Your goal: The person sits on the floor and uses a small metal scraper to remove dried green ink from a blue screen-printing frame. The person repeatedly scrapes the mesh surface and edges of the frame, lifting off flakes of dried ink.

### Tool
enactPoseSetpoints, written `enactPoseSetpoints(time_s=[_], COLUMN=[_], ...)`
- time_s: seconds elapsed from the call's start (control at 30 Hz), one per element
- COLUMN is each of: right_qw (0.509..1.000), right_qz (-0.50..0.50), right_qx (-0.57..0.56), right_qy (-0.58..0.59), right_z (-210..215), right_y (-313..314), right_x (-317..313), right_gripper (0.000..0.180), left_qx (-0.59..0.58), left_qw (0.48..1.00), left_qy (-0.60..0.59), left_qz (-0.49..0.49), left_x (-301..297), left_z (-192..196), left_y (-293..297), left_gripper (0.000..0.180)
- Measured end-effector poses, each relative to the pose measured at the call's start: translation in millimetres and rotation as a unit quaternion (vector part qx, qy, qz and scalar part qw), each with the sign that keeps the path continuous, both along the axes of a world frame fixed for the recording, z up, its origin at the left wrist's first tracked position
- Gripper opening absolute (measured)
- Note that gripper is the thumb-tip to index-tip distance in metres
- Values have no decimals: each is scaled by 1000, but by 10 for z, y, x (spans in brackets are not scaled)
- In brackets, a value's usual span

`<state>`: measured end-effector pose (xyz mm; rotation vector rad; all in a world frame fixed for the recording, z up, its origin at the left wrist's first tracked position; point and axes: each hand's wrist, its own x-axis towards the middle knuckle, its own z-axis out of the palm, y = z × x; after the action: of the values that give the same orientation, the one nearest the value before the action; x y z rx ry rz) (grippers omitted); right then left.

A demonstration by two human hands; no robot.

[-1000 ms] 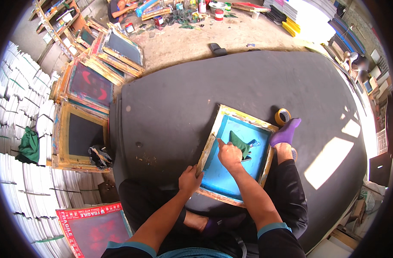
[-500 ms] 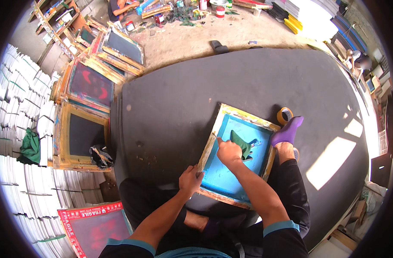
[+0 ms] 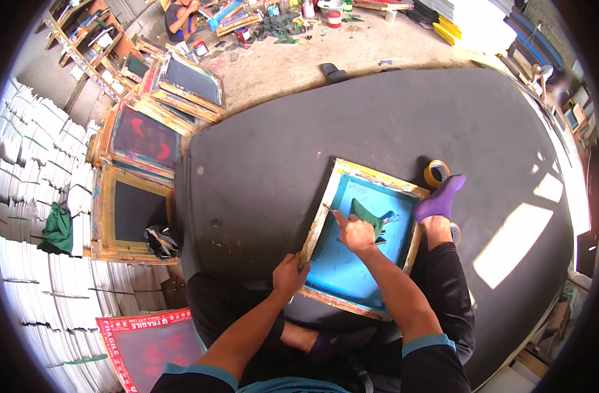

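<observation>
Two hands (image 3: 357,234) at a rectangular, paint-crusted wooden frame (image 3: 381,176).

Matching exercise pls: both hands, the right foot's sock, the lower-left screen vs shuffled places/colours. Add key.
1. left hand
2. right hand
3. right foot's sock
4. lower-left screen

A. over the blue mesh
B. purple
C. edged by a red border
D. on the wooden frame, near its lower-left corner

Pairs: 1-D, 2-A, 3-B, 4-C

Bright daylight; sun patches (image 3: 513,246) glaring on dark mat (image 3: 267,144); fisheye curvature, corners blackened
</observation>
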<state>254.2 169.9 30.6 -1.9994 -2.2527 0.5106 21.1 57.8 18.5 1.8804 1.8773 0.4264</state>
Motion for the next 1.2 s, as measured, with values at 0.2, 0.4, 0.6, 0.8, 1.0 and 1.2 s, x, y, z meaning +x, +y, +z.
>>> enactPoseSetpoints(time_s=[0.2, 0.4, 0.6, 0.8, 1.0, 1.2], right_qw=[939, 959, 677, 977, 994, 985], right_qz=[-93, -70, -294, -127, -57, -41], right_qx=[-51, -24, -362, -12, 37, 59], right_qy=[326, 275, 570, 169, 83, 156], right_z=[-384, -150, -88, 31, 30, -200], right_y=[87, 97, 352, -13, -19, -6], right_x=[131, 133, 243, -38, 65, 169], right_gripper=[35, 36, 36, 28, 30, 32], left_qx=[-14, 2, -3, -18, -39, -50], left_qw=[1000, 1000, 999, 1000, 999, 998], left_qy=[0, -24, -32, -20, -21, -26], left_qz=[3, 6, 11, 6, 12, 12], left_x=[40, 18, 13, 11, 15, 22], left_z=[67, 41, 4, 33, 36, 42], left_y=[2, -10, -10, -5, 10, -9], left_gripper=[47, 46, 48, 50, 51, 50])
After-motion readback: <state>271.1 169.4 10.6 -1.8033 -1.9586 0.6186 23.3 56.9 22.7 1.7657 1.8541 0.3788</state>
